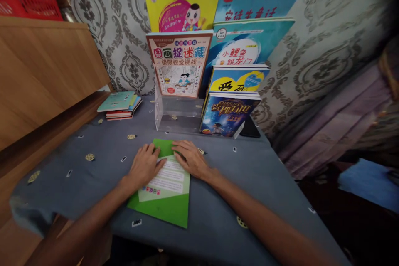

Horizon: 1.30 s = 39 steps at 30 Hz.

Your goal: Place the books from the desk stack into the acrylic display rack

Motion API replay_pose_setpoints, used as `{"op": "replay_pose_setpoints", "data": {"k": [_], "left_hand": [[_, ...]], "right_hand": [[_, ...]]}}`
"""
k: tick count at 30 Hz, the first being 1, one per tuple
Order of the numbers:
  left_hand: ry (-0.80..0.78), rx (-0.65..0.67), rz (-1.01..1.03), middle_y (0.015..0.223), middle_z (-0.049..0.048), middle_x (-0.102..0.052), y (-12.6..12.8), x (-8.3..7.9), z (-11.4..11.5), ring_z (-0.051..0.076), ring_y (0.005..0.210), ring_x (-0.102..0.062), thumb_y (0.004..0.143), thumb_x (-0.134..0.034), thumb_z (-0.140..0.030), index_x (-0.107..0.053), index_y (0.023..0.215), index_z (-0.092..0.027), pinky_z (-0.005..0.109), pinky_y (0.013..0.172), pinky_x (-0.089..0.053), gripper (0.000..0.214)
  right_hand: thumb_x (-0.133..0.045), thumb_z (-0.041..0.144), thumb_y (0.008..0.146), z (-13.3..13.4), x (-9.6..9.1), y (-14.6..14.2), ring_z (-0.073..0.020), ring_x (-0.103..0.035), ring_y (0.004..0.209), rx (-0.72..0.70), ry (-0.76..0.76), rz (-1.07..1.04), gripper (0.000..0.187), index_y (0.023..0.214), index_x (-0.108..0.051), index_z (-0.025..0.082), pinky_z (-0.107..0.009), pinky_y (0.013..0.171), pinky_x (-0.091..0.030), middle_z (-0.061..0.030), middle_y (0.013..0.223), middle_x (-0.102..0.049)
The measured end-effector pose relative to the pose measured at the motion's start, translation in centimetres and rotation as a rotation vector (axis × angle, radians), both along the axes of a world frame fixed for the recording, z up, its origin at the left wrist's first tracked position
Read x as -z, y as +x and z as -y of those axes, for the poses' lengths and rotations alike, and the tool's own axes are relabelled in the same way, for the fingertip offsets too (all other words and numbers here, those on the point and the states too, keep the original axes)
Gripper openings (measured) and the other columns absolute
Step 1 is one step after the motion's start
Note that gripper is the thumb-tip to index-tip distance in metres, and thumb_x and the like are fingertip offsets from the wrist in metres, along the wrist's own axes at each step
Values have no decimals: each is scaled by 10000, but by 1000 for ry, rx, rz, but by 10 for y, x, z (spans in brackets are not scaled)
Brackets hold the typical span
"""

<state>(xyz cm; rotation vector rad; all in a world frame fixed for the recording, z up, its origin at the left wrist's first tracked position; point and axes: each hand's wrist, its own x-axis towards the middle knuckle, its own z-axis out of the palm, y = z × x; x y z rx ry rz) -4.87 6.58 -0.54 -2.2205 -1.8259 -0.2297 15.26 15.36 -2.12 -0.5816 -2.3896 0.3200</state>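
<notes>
A thin green book (168,203) lies flat on the grey-blue tablecloth (99,153) in front of me, its pale text panel facing up. My left hand (144,166) rests flat on the book's upper left part, fingers stretched out. My right hand (190,158) lies on its upper right edge, fingers extended and slightly curled over the top. Neither hand has lifted the book.
A clear acrylic stand (174,114) behind the book carries several upright children's books, among them a dark blue one (226,114). A small stack of books (120,106) lies at the back left. A wooden board (40,75) is at left; the table's edge falls away at right.
</notes>
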Motion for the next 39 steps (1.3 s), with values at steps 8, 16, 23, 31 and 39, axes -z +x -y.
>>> {"op": "replay_pose_setpoints", "data": {"k": [8,16,23,31,39], "left_hand": [[-84,123,217,1062,100,-622,-6,0,-30,257,979,-576,994,-424,-264,-611,1058,-176,405,840,-486,216],[-37,143,374,1117,97,-666,-32,17,-54,258,1053,-614,1001,-403,-274,-621,1177,-200,435,931,-491,291],[-16,160,477,1167,106,-674,-42,18,-56,245,1103,-611,994,-385,-278,-628,1212,-186,450,1030,-475,338],[-45,139,545,1120,85,-699,-48,16,-55,223,1057,-627,985,-391,-269,-670,1162,-190,435,1033,-487,339],[-86,94,519,1155,71,-694,-48,13,-53,237,1091,-621,980,-391,-289,-686,1206,-228,429,1011,-509,377]], "right_hand": [[-506,144,973,0,2,-2,-267,-631,1136,-31,-25,130,225,1101,-690,152,-449,991,-484,-129,1141,-727],[-481,122,992,-19,-2,-2,-252,-612,1147,-120,46,249,245,1141,-670,169,-438,992,-491,-126,1209,-690],[-491,59,966,-26,-2,-5,-265,-589,1187,-99,25,309,291,1188,-649,161,-460,1018,-466,-128,1234,-680],[-443,175,1001,-5,-8,-47,-309,-496,1352,-43,-80,358,375,1353,-552,105,-527,1122,-400,-207,1443,-546],[-427,371,1029,-6,5,-61,-313,-273,1513,-69,-141,321,579,1493,-378,28,-524,1235,-270,-245,1576,-372]]}}
